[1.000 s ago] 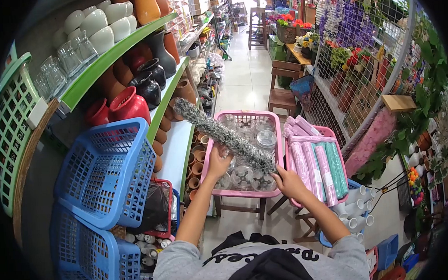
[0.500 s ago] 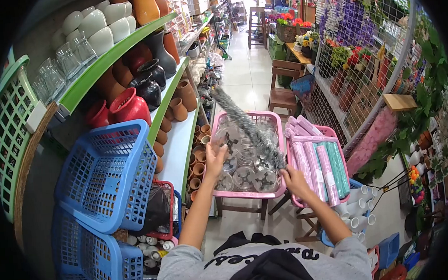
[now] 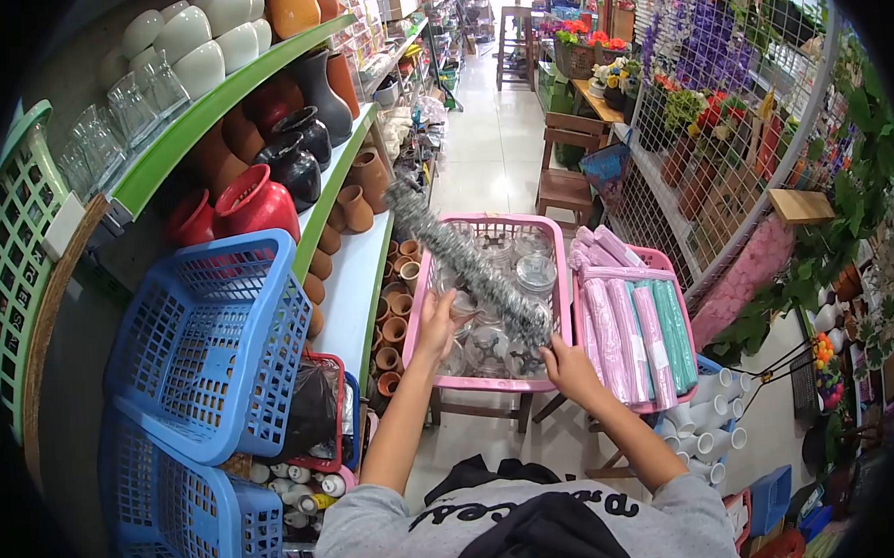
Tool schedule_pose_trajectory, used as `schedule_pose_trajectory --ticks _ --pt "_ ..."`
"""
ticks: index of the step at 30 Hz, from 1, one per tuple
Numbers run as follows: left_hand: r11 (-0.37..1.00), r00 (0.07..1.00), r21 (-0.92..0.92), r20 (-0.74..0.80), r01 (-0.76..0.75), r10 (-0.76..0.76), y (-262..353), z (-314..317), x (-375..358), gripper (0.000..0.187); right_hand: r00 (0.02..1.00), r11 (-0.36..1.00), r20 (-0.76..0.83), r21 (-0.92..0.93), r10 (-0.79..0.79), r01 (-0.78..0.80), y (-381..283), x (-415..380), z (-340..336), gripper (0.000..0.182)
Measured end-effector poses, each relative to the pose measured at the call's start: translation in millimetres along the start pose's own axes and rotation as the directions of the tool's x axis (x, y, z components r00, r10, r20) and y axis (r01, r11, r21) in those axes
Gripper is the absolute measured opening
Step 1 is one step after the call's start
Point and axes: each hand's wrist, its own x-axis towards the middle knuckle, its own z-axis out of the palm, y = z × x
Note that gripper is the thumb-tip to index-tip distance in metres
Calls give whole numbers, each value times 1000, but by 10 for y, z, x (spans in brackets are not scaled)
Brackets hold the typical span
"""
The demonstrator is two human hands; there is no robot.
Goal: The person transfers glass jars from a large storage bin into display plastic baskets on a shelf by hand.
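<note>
My right hand (image 3: 568, 366) is closed around the near end of a long, shaggy grey duster (image 3: 471, 268). The duster slants up and left across a pink plastic basket (image 3: 562, 294). Inside the basket are stacked clear round dishes (image 3: 535, 273) with dark patterns on some; the duster hides part of them. At the basket's left rim, my left hand (image 3: 436, 324) has its fingers apart and reaches over the nearest dishes. Whether its fingertips press on a dish is hard to see.
Another pink basket (image 3: 674, 269) holds wrapped pink and green rolls (image 3: 659, 340). Blue baskets (image 3: 210, 339) stand at the left beside shelves (image 3: 342, 284) of pots and vases. A wooden chair (image 3: 568, 189) and a wire rack (image 3: 712, 168) line the aisle (image 3: 482, 158).
The duster has swung left and slightly down over the basket, uncovering dishes on the right. My right hand has shifted slightly left and down; my left hand moved only a little.
</note>
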Motion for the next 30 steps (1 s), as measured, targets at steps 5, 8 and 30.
schedule_pose_trajectory --ticks 5,8,30 --pt "979 992 -176 88 99 -84 111 43 -92 43 986 960 -69 248 153 -131 257 157 77 33" --pt "944 985 -297 137 144 -107 115 220 -117 45 943 761 145 561 299 -327 -101 149 0 32" --pt "886 958 -380 210 265 -196 66 524 12 56 985 828 49 537 164 -164 -316 275 62 24"
